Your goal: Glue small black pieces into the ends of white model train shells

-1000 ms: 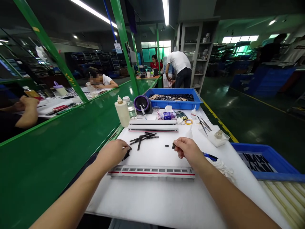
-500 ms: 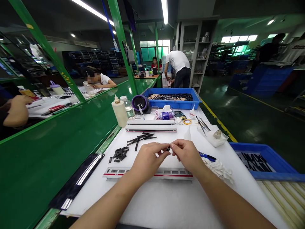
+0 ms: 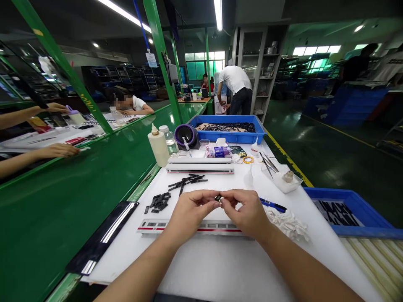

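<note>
A small black piece (image 3: pixel 218 197) is pinched between the fingertips of my left hand (image 3: pixel 192 212) and my right hand (image 3: pixel 247 212), which meet above the white work surface. Below them lies a silver train-car body (image 3: pixel 153 226) with a red stripe and window openings, partly hidden by my hands. Left of my left hand are a pile of short black pieces (image 3: pixel 159 202) and a pile of longer black strips (image 3: pixel 188 180). Two more white train-car parts (image 3: pixel 200 169) lie farther back. A blue pen-like tool (image 3: pixel 273 205) and crumpled white cloth (image 3: pixel 288 224) are beside my right hand.
A blue tray (image 3: pixel 228 136) of black parts stands at the back. Bottles (image 3: pixel 158 147), tweezers (image 3: pixel 267 165) and a white dish (image 3: pixel 285 184) edge the surface. A blue bin (image 3: pixel 349 226) is at right. Across the green partition (image 3: pixel 103 184), another person's hands (image 3: pixel 59 151) are visible.
Both my hands have shifted slightly, and the small black piece has been turned and moved a little left between the fingertips. At left, another person's hands now reach over the neighbouring bench.
</note>
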